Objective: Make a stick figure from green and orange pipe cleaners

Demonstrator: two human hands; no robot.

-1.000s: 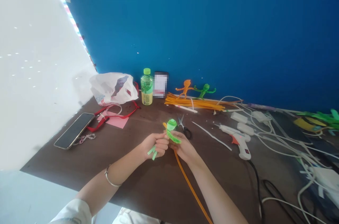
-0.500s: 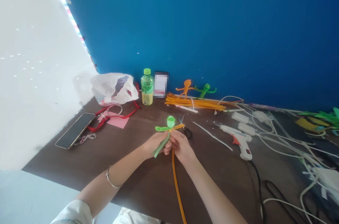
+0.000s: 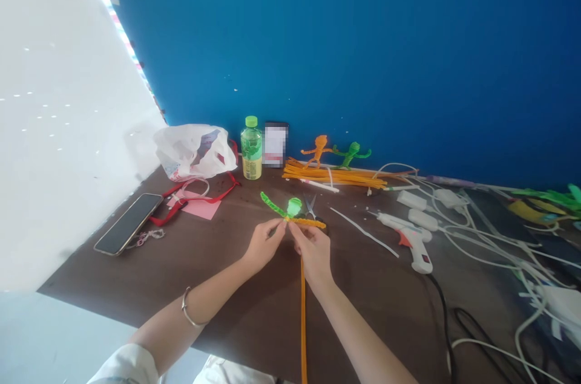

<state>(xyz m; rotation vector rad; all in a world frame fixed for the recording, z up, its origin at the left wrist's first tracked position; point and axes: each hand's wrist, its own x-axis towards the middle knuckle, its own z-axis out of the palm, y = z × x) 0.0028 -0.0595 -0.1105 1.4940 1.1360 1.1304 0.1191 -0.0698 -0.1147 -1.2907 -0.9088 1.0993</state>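
Note:
Over the brown table (image 3: 227, 311) both hands pinch a small pipe-cleaner figure (image 3: 290, 210) with a green coiled head, one green arm pointing up-left and one orange arm pointing right. My left hand (image 3: 262, 243) is closed on the figure just below the head. My right hand (image 3: 313, 251) is closed on the same spot from the right. A long orange pipe cleaner (image 3: 302, 311) runs from the figure down toward me, under my right wrist.
Scissors (image 3: 313, 210) lie just behind the figure. A white glue gun (image 3: 408, 240) and tangled white cables (image 3: 490, 239) fill the right side. At the blue back wall stand a green bottle (image 3: 251, 148), a plastic bag (image 3: 193, 151), orange pipe cleaners (image 3: 331, 176) and two finished figures (image 3: 336, 153). A phone (image 3: 128, 224) lies at the left.
The figure has turned in my hands: its green strand swung from hanging down-left to pointing up-left, and an orange arm now sticks out right. The long orange strand swung to hang straight toward me.

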